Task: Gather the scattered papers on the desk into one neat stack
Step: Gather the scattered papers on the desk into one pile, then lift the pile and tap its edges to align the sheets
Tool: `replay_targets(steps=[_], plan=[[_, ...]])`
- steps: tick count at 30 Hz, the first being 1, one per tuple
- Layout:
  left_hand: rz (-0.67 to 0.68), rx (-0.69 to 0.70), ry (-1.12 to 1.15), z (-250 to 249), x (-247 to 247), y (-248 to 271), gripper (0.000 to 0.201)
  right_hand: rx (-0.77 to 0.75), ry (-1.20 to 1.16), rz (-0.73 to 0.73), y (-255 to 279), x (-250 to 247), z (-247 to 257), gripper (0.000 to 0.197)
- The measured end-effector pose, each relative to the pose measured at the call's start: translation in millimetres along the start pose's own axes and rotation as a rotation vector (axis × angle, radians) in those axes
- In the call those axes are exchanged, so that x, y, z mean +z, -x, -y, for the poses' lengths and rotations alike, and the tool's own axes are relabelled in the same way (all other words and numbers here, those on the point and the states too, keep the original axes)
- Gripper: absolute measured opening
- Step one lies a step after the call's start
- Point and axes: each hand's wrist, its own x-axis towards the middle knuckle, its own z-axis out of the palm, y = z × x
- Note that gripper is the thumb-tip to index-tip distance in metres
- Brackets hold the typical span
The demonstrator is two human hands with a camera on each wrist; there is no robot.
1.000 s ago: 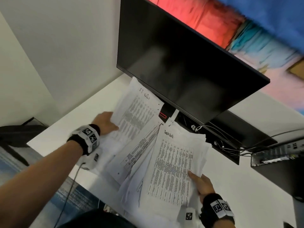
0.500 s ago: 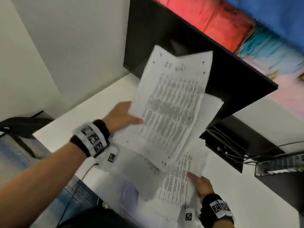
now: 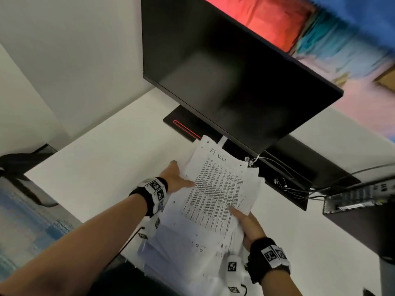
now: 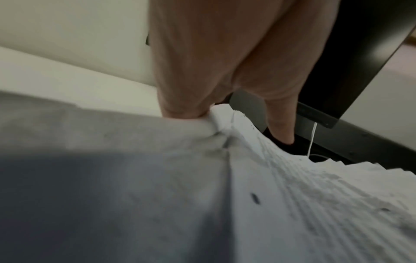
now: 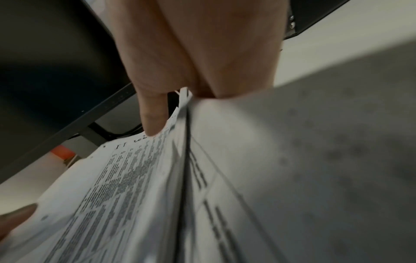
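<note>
The papers (image 3: 215,189) now form one ragged pile, a printed sheet with a handwritten heading on top, in front of the monitor. Lower sheets (image 3: 181,246) fan out unevenly toward me. My left hand (image 3: 181,174) grips the pile's left edge, thumb on top. In the left wrist view the fingers (image 4: 180,110) pinch the bent edge of the papers (image 4: 292,195). My right hand (image 3: 241,218) holds the near right corner, thumb on the top sheet. The right wrist view shows that thumb (image 5: 153,122) pressing on the printed papers (image 5: 126,186), with the other fingers underneath.
A dark monitor (image 3: 235,82) hangs close over the far edge of the pile, above its stand base (image 3: 181,124) with a red stripe. Cables (image 3: 288,182) and a small black box (image 3: 359,197) lie at the right. Bare white desk (image 3: 96,167) shows at the left.
My left hand lifted the left-hand sheets off the desk, swung them right and laid them on the sheets under my right hand. The right hand stayed at its corner.
</note>
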Motion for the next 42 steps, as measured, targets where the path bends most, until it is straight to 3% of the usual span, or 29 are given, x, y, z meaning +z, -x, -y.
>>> replay_targets(steps=[2,3,5,6,8,10,12,15,16,19,23,27,32,38,40,42], plan=[[0.108,-0.007,0.046,0.5,6.6,-2.6,0.098,-0.011,0.049,-0.014,-9.1,2.2,-7.6,0.103],[0.126,0.003,0.028,1.0,8.5,-2.7,0.09,-0.011,0.068,-0.027,-12.3,3.8,-9.3,0.115],[0.081,0.031,0.018,3.5,5.5,-2.9,0.074,-0.049,0.032,-0.041,-3.7,11.1,-3.0,0.124],[0.048,0.042,0.058,5.2,-0.5,-0.9,0.07,-0.073,0.026,-0.018,6.1,15.8,2.4,0.111],[0.051,0.087,0.25,12.2,-21.3,7.9,0.067,-0.118,0.016,0.064,36.0,24.9,19.2,0.062],[0.153,0.162,0.405,19.5,-45.4,20.9,0.065,-0.184,0.005,0.125,55.4,26.7,35.2,0.037],[0.249,0.262,0.446,17.1,-66.4,39.0,0.067,-0.283,-0.002,0.164,69.5,29.6,54.1,0.035],[0.253,0.409,0.476,-12.5,-83.8,59.3,0.059,-0.499,-0.023,0.159,89.5,44.6,85.8,0.062],[0.231,0.447,0.507,-27.1,-86.8,64.4,0.057,-0.578,-0.03,0.121,96.2,51.7,96.2,0.061],[0.13,0.57,0.58,-69.5,-98.1,76.1,0.058,-0.803,-0.076,0.001,111.8,70.7,123.9,0.032],[0.053,0.75,0.625,-106.3,-119.6,94.9,0.051,-0.949,-0.15,-0.152,134.4,78.5,142.3,0.036],[-0.008,0.84,0.573,-115.6,-129.2,102.3,0.059,-0.842,-0.018,-0.138,124.6,74.2,131.4,0.031],[-0.056,0.811,0.505,-129.0,-120.5,83.4,0.064,-0.761,0.038,-0.081,77.8,78.7,120.6,0.051],[-0.15,0.746,0.477,-133.1,-120.8,67.3,0.035,-0.654,0.044,-0.129,34.0,65.8,116.2,0.057],[-0.192,0.751,0.512,-133.8,-123.3,68.3,0.033,-0.597,0.053,-0.173,28.3,58.1,110.3,0.069],[-0.216,0.748,0.602,-135.0,-129.5,71.1,0.034,-0.509,0.046,-0.223,25.4,51.8,98.8,0.096]])
